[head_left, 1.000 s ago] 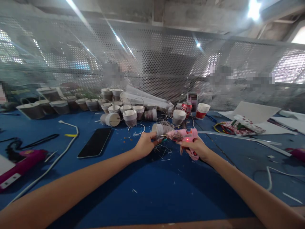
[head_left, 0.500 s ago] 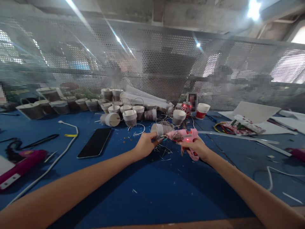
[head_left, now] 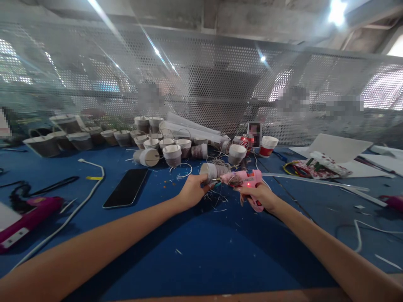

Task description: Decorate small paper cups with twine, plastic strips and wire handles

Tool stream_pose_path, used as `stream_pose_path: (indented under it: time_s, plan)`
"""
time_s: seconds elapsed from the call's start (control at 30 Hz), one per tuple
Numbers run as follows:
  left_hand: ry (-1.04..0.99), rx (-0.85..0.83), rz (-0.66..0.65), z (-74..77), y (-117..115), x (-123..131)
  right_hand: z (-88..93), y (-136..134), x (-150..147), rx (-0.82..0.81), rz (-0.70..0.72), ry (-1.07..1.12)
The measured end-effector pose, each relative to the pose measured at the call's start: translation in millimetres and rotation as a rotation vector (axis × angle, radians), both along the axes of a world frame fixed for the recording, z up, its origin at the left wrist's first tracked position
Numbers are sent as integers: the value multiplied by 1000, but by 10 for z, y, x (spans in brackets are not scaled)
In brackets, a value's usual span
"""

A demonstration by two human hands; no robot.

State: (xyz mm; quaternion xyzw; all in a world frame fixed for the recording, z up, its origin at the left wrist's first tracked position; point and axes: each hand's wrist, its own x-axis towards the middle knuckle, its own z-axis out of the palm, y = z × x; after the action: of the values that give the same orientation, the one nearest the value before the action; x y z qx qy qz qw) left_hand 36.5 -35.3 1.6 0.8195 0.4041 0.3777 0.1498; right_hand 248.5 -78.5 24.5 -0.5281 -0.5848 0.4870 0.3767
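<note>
Left fingers (head_left: 201,179) pinch a tapered, twine-wound cup (head_left: 212,171); beside it, right fingers (head_left: 252,191) clasp a plastic glue gun (head_left: 242,178), label (head_left: 248,179) illegible.

Pink glue gun (head_left: 244,178), nozzle (head_left: 218,179) just beside a sideways, string-wrapped cup (head_left: 214,170).

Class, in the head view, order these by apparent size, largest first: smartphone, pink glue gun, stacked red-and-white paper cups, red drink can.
1. Smartphone and pink glue gun: too close to rank.
2. Stacked paper cups.
3. Red drink can, partly hidden.
</note>
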Motion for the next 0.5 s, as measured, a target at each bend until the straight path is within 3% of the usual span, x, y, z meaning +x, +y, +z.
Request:
stream_pose_path:
  time_s: [0.5]
  plan:
    - [-12,-25,-10,-7,9,0,-50,31,16,28,29,-30]
